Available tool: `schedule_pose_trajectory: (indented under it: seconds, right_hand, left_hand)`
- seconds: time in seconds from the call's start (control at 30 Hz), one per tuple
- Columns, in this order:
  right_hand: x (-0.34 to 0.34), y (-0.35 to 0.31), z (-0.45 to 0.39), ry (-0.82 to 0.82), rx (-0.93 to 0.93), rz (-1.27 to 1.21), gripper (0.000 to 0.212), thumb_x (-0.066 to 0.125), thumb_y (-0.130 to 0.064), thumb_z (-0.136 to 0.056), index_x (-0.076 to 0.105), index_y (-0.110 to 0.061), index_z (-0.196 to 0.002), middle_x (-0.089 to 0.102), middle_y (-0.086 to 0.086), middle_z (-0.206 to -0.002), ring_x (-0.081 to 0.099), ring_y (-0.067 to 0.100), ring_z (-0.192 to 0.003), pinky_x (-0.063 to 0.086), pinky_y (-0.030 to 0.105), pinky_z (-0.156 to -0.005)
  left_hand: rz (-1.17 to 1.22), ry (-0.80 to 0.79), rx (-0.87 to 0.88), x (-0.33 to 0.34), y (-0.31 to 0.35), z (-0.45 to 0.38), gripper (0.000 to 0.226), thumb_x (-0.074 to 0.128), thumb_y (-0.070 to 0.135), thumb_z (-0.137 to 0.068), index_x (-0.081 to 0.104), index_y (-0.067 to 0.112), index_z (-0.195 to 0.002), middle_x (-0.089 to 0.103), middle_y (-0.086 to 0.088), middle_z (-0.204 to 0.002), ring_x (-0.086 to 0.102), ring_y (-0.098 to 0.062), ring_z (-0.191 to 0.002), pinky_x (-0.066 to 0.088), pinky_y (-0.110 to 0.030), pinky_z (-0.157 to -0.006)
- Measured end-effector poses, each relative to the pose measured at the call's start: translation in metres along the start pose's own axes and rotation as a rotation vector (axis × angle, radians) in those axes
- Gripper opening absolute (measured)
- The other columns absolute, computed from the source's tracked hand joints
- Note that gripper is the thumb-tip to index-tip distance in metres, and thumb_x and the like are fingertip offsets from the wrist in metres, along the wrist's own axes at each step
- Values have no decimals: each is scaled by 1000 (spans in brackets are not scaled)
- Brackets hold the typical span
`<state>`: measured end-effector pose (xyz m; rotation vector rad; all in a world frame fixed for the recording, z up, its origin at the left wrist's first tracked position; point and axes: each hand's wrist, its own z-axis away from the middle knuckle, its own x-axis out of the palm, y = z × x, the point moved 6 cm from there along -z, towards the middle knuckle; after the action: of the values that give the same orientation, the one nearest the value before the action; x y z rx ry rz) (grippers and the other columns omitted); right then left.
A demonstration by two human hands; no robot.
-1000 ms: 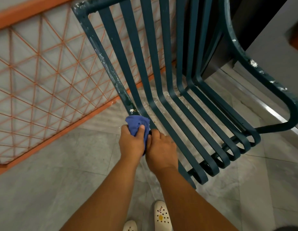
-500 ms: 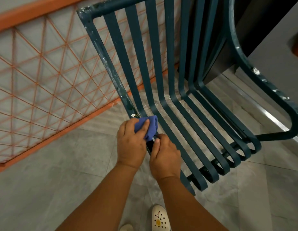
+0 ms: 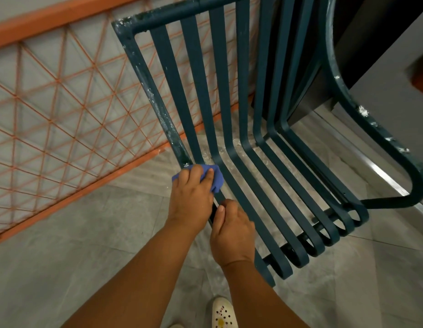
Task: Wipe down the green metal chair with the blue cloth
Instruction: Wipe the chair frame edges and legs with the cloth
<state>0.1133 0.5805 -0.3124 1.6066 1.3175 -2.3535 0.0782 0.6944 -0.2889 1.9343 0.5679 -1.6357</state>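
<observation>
Blue, soft and crumpled, the cloth (image 3: 214, 179) sits just above the centre of the frame, bunched under the left hand (image 3: 190, 197), whose grip is clamped on it: fingers curl over the top of the wad and press it against the near side rail of the green metal chair (image 3: 241, 138), right where the backrest bends into the seat. Folds of the fabric poke out past the fingertips to the right.

Just below and to the right, the right hand (image 3: 233, 235) wraps its grip round the same rail along the seat edge, thumb lying up the dark metal, the two hands nearly touching.

Painted a deep teal green, the chair is built of flat, smooth steel slats that run down the back from the upper middle of the frame, curve at the seat, and end in tight rolled loops at the lower right. Its outer frame is round tube, chipped and flecked with white specks, most thickly along the left rail and on the curved armrest (image 3: 362, 119) at the right edge.

Beneath lies a floor (image 3: 63, 256) of grey, matte stone tiles, dusty white under the seat. An orange wire mesh railing (image 3: 63, 114) with a triangular grid fills the upper left. One white perforated clog (image 3: 223, 313) shows at the bottom edge.
</observation>
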Motion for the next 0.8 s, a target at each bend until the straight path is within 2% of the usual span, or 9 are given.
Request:
schedule_pose_trajectory:
  seconds: [0.1, 0.27, 0.33, 0.47, 0.67, 0.8]
  right_hand:
    - [-2, -1, 0, 21, -10, -2, 32, 20, -40, -99, 49, -28, -95, 52, -12, -82, 52, 12, -76, 43, 35, -80]
    - [-1, -1, 0, 23, -20, 20, 36, 17, -43, -98, 50, -29, -94, 56, -11, -79, 53, 11, -73, 45, 34, -78]
    - [-1, -1, 0, 14, -28, 35, 35, 16, -43, -98, 48, -30, -92, 53, -12, -77, 51, 11, -71, 44, 33, -77]
    - [0, -3, -1, -9, -45, 54, 34, 16, -42, -98, 48, -30, -93, 52, -12, -76, 49, 10, -70, 45, 33, -78]
    - [4, -3, -2, -40, -42, 98, 44, 12, -46, -96, 52, -29, -102, 58, -10, -82, 53, 12, -77, 45, 35, -83]
    - [14, -2, -5, -163, -47, 254, 32, 23, -42, -98, 48, -31, -116, 59, -5, -95, 53, 18, -89, 43, 37, -86]
  left_hand:
    - [6, 43, 103, -5, 0, 5, 53, 77, 22, -73, 62, 11, -123, 62, -11, -101, 57, -30, -84, 50, -38, -70]
    - [78, 17, -85, -3, -18, -7, 51, 68, 21, -83, 55, 13, -132, 56, -15, -113, 50, -32, -95, 48, -40, -79]
    - [118, 2, -54, 0, -9, -2, 52, 71, 19, -80, 57, 11, -130, 58, -15, -111, 52, -34, -93, 50, -40, -78]
    - [131, 10, 145, 1, -8, 8, 55, 76, 20, -75, 59, 11, -127, 61, -13, -104, 56, -32, -87, 54, -41, -73]
    - [194, 41, -100, -2, -22, -19, 51, 73, 14, -78, 59, 6, -126, 57, -15, -108, 50, -34, -95, 53, -41, -79]
    - [261, 11, 22, 0, -13, -3, 47, 70, 11, -78, 61, 7, -124, 59, -13, -102, 52, -34, -90, 53, -44, -76]
